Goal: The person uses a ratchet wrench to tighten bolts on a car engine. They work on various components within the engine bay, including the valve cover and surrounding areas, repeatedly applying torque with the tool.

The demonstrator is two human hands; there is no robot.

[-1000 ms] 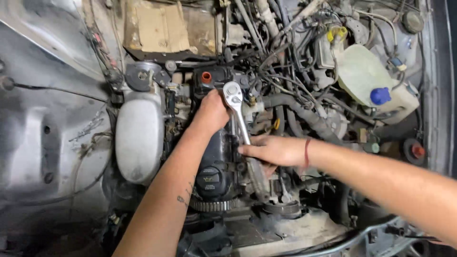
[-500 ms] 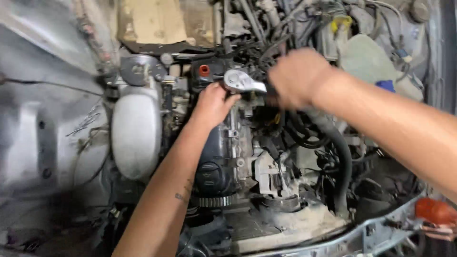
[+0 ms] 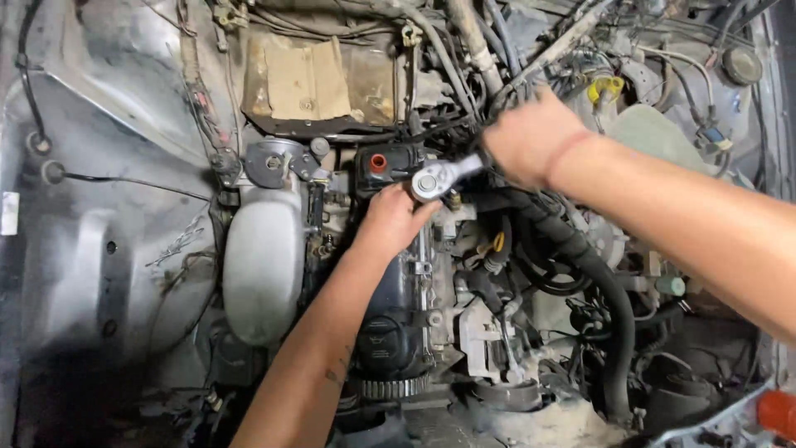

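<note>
I look down into a car's engine bay. My right hand grips the handle of a chrome ratchet wrench, whose round head sits over the top of the engine near a red-ringed filler neck. My left hand rests just below the ratchet head, fingers curled against it and on the dark engine cover. The socket under the head is hidden by my left hand.
A silver rounded housing lies left of the engine. A thick black hose curves down on the right among wires. A pale fluid reservoir sits at the upper right, a toothed pulley below the engine cover.
My right hand swung the ratchet handle from pointing down toward me round to the upper right, away from me. My left hand stayed at the ratchet head.
</note>
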